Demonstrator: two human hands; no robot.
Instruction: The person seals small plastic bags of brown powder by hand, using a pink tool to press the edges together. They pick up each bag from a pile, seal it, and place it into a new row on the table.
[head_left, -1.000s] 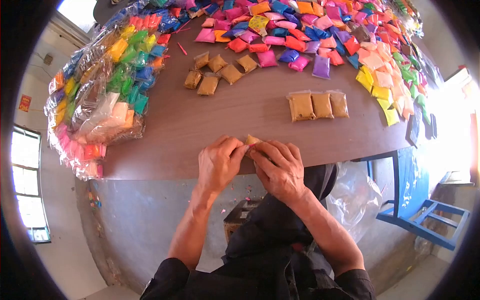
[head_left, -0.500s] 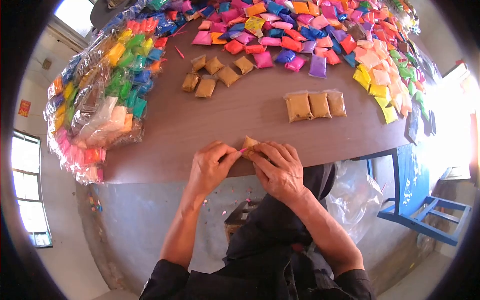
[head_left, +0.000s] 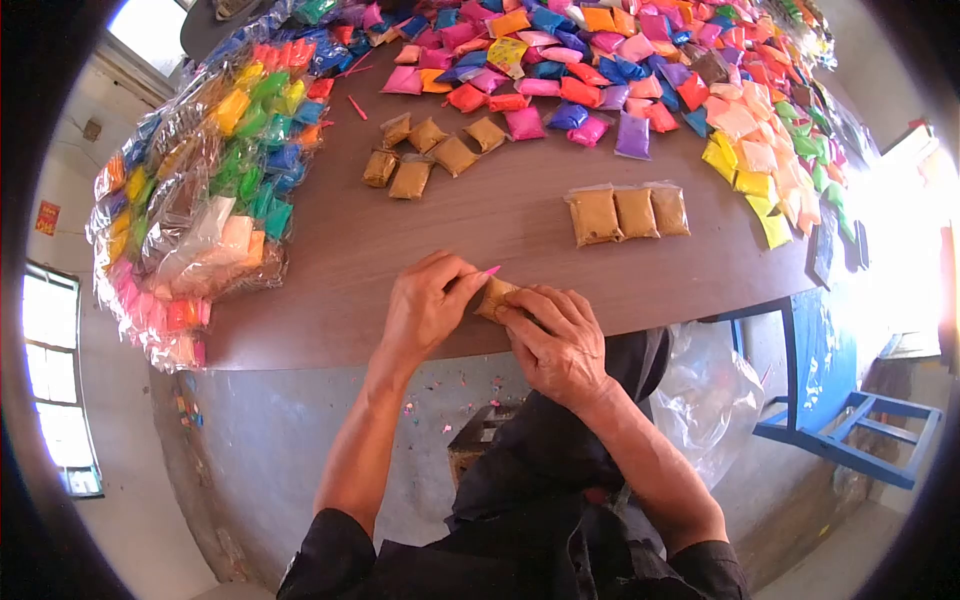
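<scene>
Near the table's front edge, my left hand (head_left: 428,303) pinches a small pink pointed tool (head_left: 491,271), its tip sticking out past the fingers. My right hand (head_left: 556,335) has its fingers closed on a brown packet (head_left: 492,298) just right of the tool; the fingers cover part of it. Further back on the table (head_left: 400,262), several brown packets (head_left: 410,180) lie in a loose group at the left. Three more brown packets (head_left: 636,212) sit side by side to the right.
Colourful packets (head_left: 560,60) are heaped along the back. Clear bags of coloured packets (head_left: 230,170) pile up at the left. Yellow packets (head_left: 755,183) lie at the right. A pink stick (head_left: 357,107) rests behind the brown group. A blue stool (head_left: 850,440) and clear plastic (head_left: 705,400) are below right.
My left hand has moved slightly up, and the pink tool has lifted from the brown packet and now points up and right. My right hand still grips the packet.
</scene>
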